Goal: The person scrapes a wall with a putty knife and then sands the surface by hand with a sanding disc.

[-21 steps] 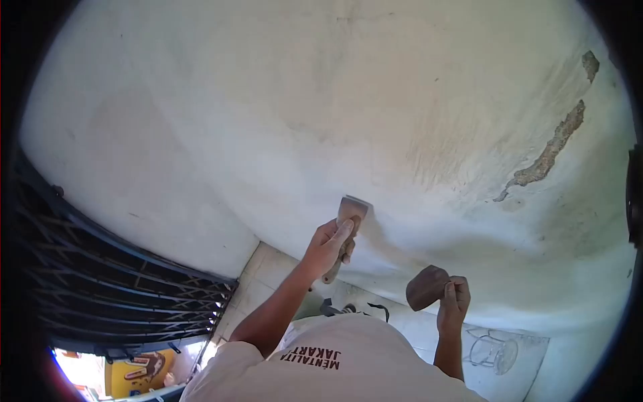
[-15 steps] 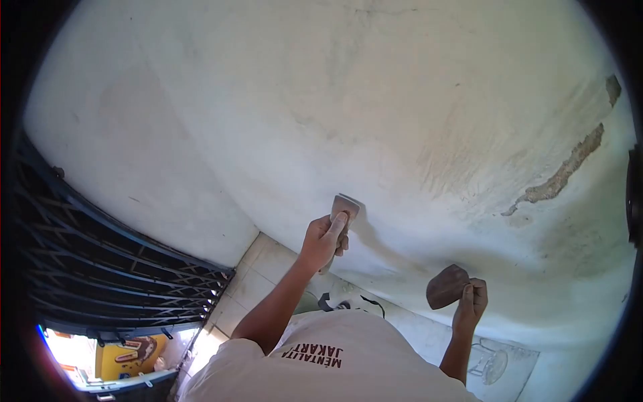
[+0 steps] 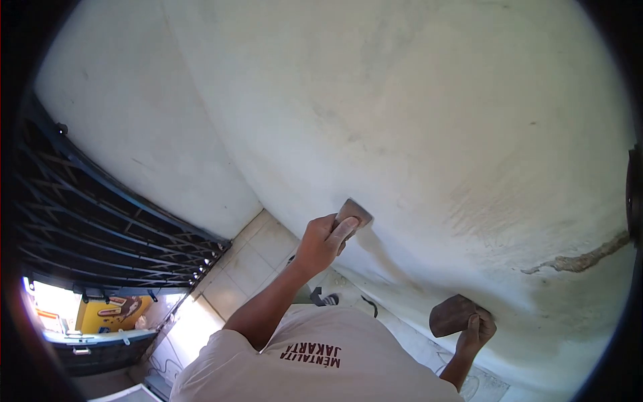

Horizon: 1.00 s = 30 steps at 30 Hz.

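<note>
My left hand point(image 3: 323, 244) grips a flat scraper point(image 3: 355, 212), its thumb pressed along the blade and its front edge at the pale wall point(image 3: 429, 154). Farther right and lower, my right hand point(image 3: 477, 329) pinches the edge of a dark, broad flat piece point(image 3: 453, 316), held near the wall. The wall surface is smudged, with rough streaks right of centre and a cracked, peeled strip point(image 3: 581, 261) at the right.
A dark folding metal gate point(image 3: 114, 214) stands at the left, with a yellow poster point(image 3: 114, 311) beyond it. Floor tiles point(image 3: 248, 268) show beside the wall's foot. Below lies a person's white shirt point(image 3: 315, 362), worn by me. A dark object point(image 3: 633, 194) is at the right edge.
The view has shifted, so the peeled strip sits lower and farther right. The scraper in my left hand is turned more to the right. My right hand and its dark piece appear slightly lower.
</note>
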### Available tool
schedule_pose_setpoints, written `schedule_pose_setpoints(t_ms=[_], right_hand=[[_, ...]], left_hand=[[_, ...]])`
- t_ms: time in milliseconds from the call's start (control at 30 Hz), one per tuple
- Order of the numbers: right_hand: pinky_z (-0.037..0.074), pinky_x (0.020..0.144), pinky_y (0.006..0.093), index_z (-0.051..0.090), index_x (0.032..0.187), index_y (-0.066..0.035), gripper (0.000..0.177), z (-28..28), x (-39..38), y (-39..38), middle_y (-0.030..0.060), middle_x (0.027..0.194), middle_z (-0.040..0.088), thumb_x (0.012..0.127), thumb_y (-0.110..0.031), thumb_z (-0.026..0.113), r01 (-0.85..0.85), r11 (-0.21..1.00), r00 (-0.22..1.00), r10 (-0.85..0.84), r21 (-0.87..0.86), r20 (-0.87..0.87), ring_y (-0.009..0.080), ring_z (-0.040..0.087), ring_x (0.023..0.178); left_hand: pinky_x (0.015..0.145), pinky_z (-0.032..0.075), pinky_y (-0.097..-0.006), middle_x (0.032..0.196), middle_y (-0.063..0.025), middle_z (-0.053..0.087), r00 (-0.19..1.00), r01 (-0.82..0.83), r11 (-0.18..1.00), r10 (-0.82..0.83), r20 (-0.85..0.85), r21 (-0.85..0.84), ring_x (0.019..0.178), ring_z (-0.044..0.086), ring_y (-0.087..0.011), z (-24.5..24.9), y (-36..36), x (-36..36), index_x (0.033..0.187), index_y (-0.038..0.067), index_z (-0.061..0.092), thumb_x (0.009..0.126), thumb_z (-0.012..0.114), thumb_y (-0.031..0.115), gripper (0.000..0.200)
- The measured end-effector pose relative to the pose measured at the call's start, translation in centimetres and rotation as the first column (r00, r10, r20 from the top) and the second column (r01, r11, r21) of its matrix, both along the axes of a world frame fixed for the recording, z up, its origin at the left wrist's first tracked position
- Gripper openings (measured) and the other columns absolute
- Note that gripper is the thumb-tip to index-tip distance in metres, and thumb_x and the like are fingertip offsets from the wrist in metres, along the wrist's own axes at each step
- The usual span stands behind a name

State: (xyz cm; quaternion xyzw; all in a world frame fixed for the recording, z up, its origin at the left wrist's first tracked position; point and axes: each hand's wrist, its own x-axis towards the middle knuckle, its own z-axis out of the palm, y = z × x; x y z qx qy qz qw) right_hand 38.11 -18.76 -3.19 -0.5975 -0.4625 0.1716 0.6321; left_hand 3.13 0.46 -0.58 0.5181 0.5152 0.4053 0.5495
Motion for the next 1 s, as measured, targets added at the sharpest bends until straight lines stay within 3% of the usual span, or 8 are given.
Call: schedule_pose_setpoints(t_ms=[33,167,267,367,667,867,1000], right_hand=[[0.045,0.079,0.0273,0.066,0.092,0.002,0.014,0.3,0.1,-0.7,0.0059,0.092,0.063,0.088,-0.012,0.064,-0.046,0.996,0.998,0.043,-0.082,-0.036,0.0121,0.058,0.083],[0.046,0.081,0.0289,0.066,0.093,0.001,0.014,-1.0,1.0,-0.5,0.006,0.092,0.064,0.088,-0.011,0.064,-0.019,0.998,1.0,0.019,-0.056,0.015,0.0132,0.059,0.085],[0.046,0.082,0.029,0.066,0.093,0.001,0.016,-1.3,1.6,-0.8,0.0056,0.091,0.064,0.088,-0.015,0.067,-0.012,0.998,0.998,0.016,-0.055,0.058,0.0132,0.059,0.085],[0.045,0.083,0.0289,0.066,0.093,0.0,0.021,-0.8,0.3,0.3,0.005,0.091,0.064,0.087,-0.02,0.069,-0.009,1.0,0.998,0.009,-0.009,0.055,0.0132,0.059,0.085],[0.044,0.085,0.0306,0.066,0.094,0.001,0.024,-0.8,0.7,-0.2,0.0061,0.095,0.065,0.086,-0.022,0.07,-0.03,0.999,0.999,0.031,-0.022,0.037,0.0147,0.059,0.09],[0.044,0.087,0.0308,0.066,0.096,0.0,0.024,-0.9,1.0,-0.6,0.0062,0.096,0.065,0.087,-0.022,0.07,-0.064,0.997,0.997,0.062,-0.052,-0.041,0.015,0.06,0.091],[0.045,0.083,0.0296,0.066,0.096,0.0,0.023,-0.5,0.3,-0.1,0.0048,0.093,0.064,0.087,-0.021,0.069,-0.034,0.999,0.999,0.034,-0.002,0.041,0.0135,0.058,0.087]], left_hand=[[0.044,0.033,-0.0261,0.055,0.0005,0.046,1.0,0.017,1.0,-0.017,-0.019,-0.016,0.047,0.042,-0.0068,0.1,-0.1,-0.5,0.087,-0.004,0.063,0.097,0.054,0.032,0.038],[0.045,0.033,-0.0248,0.057,0.0016,0.046,0.993,0.061,0.998,-0.062,-0.105,-0.018,0.048,0.041,-0.0061,0.7,0.2,-0.9,0.091,-0.004,0.063,0.098,0.054,0.031,0.037],[0.046,0.034,-0.0245,0.058,0.0018,0.046,0.998,0.033,0.998,-0.036,-0.05,-0.061,0.049,0.042,-0.0062,-1.0,-0.2,-0.6,0.094,-0.004,0.063,0.098,0.054,0.031,0.036],[0.043,0.033,-0.0276,0.052,-0.0008,0.046,0.999,-0.037,0.998,0.039,0.038,-0.054,0.045,0.04,-0.0075,-2.2,0.4,-0.2,0.079,-0.003,0.06,0.096,0.057,0.035,0.041],[0.044,0.033,-0.0256,0.053,0.0005,0.046,1.0,-0.01,1.0,0.011,0.018,-0.014,0.047,0.041,-0.0062,-2.5,0.5,-0.2,0.08,-0.004,0.059,0.097,0.056,0.035,0.042],[0.044,0.034,-0.0257,0.053,0.0004,0.047,0.994,-0.018,0.999,0.023,0.108,-0.048,0.047,0.041,-0.0065,-2.9,0.6,0.1,0.079,-0.003,0.059,0.096,0.057,0.034,0.041],[0.045,0.035,-0.0258,0.056,0.0005,0.049,0.998,0.008,0.999,-0.005,-0.061,0.052,0.047,0.044,-0.0072,-2.3,0.7,-0.4,0.087,-0.003,0.06,0.098,0.053,0.03,0.035]])
